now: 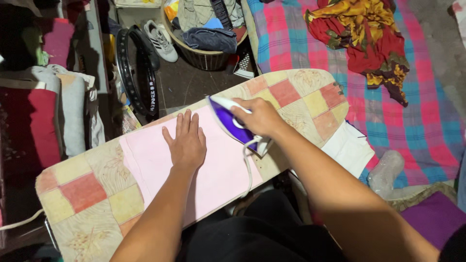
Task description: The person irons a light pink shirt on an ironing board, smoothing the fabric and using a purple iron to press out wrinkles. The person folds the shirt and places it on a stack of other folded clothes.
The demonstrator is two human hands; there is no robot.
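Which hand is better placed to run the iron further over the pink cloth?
Right. The right hand already grips the purple iron at the pink cloth edge; the left hand lies flat, pinning the cloth.

Beyond the board, a checked pink-and-blue bedspread [427, 131] with a crumpled red and yellow patterned cloth [364, 43] lying on it. On the dark floor, a woven basket [204, 57] heaped with clothes, just beside a grey-and-white sneaker [162, 41] and a black wheel rim [138, 73]. At lower right, a clear plastic bottle [386, 172] near a purple cushion [434, 216].
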